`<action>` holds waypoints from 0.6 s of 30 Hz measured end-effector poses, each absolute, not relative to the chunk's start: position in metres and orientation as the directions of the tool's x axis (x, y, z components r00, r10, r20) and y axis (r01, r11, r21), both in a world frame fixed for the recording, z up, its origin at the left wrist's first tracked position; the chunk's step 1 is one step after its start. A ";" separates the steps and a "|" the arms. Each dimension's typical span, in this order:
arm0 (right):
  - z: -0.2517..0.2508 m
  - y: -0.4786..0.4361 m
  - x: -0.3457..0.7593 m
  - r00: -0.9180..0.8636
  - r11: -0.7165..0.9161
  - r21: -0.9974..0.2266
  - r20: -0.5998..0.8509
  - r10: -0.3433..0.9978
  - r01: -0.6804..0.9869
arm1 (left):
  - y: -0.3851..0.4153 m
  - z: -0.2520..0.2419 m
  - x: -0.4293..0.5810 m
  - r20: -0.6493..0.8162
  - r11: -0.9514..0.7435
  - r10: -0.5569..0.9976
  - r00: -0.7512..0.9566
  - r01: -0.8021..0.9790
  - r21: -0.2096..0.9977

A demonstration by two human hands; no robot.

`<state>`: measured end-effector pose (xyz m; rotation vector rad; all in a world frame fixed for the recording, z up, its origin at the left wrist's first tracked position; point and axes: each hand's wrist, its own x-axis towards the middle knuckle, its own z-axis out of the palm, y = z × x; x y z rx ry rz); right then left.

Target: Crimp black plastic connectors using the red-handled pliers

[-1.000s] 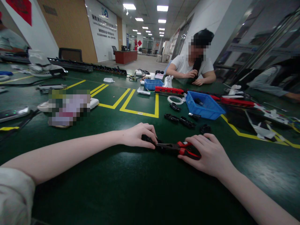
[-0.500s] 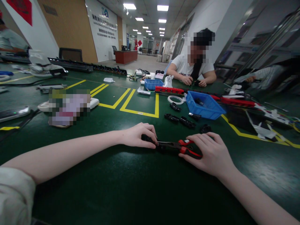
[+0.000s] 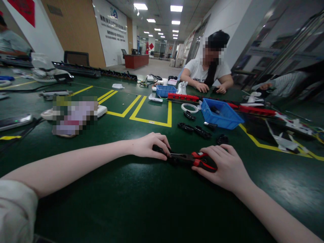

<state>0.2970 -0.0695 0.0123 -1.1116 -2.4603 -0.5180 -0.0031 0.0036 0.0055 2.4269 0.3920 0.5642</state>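
Note:
My right hand (image 3: pixel 224 165) is closed round the red-and-black handles of a pair of long-nose pliers (image 3: pixel 186 157). Their jaws point left and reach the fingertips of my left hand (image 3: pixel 152 146). Between its thumb and fingers my left hand pinches a small black part (image 3: pixel 158 149), mostly hidden by the fingers. The plier tips meet this part at its right end; what exactly they grip there is too small to make out. Beyond the pliers, similar black parts (image 3: pixel 202 132) lie on the green table (image 3: pixel 141 202).
A blue bin (image 3: pixel 222 118) holding dark pieces stands behind the black parts, beside a white ring (image 3: pixel 189 108). A smaller blue bin (image 3: pixel 165 90) is farther back. On the left lies a phone (image 3: pixel 76 118). Across the table sits a person (image 3: pixel 207 72) with both hands on it.
The pliers and my right hand have shifted very slightly left. My left hand stays almost in place on the black part. The person opposite has lowered their hands a little.

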 end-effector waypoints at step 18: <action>0.013 -0.073 0.293 -0.523 0.553 0.020 0.355 0.775 0.833 | 0.003 0.005 -0.004 0.274 -0.732 0.428 0.861 0.153 0.664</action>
